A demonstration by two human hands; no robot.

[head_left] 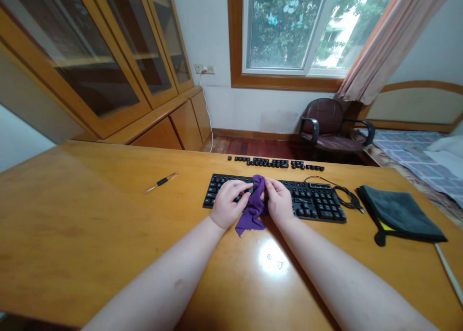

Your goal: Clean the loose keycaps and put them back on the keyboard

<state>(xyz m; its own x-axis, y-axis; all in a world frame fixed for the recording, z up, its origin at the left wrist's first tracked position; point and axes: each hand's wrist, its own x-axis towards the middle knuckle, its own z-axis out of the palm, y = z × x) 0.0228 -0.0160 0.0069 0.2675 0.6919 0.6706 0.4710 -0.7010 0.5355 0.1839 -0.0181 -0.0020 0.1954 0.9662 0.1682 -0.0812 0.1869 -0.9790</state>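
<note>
A black keyboard [314,201] lies on the wooden desk [90,215]. A purple cloth [253,208] hangs over its middle and trails toward me. My left hand [227,203] rests on the keyboard's left half with its fingers curled, pinching the cloth's left side. My right hand [278,201] is closed on the cloth's right side. A row of loose black keycaps [277,163] lies on the desk behind the keyboard.
A folded dark grey cloth [400,213] with a yellow edge lies at the right, next to the keyboard's coiled cable [345,196]. A slim tool [161,181] lies at the left. A brown armchair [331,124] stands beyond the desk, and a white stick [448,271] lies at the right edge.
</note>
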